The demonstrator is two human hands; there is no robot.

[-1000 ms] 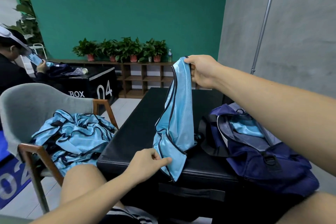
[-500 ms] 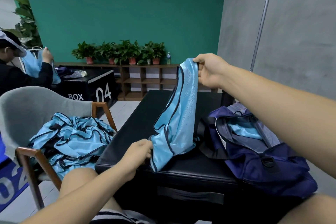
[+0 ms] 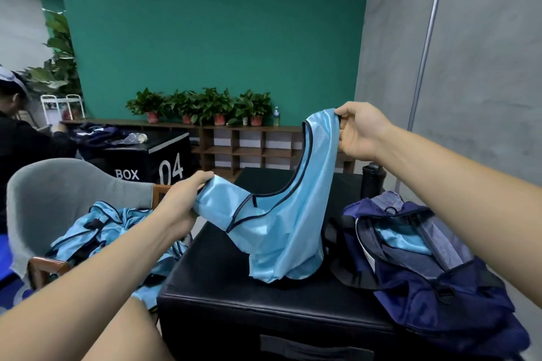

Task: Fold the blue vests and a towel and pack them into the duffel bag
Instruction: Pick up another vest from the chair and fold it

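A light blue vest with dark trim hangs between my hands above the black padded box; its lower fold touches the box top. My right hand pinches one upper end of the vest, held high. My left hand grips the other end, lower and to the left. The navy duffel bag lies open on the right side of the box, with light blue fabric inside it. A heap of more blue vests lies on the grey chair at the left.
The grey armchair with wooden arms stands left of the box. Behind it a black box marked "BOX 04" and a seated person. A wooden shelf with potted plants lines the green wall. A dark bottle stands behind the bag.
My left hand has taken hold of the vest's lower end and lifted it up and to the left. The vest is now stretched between both hands instead of hanging straight down.
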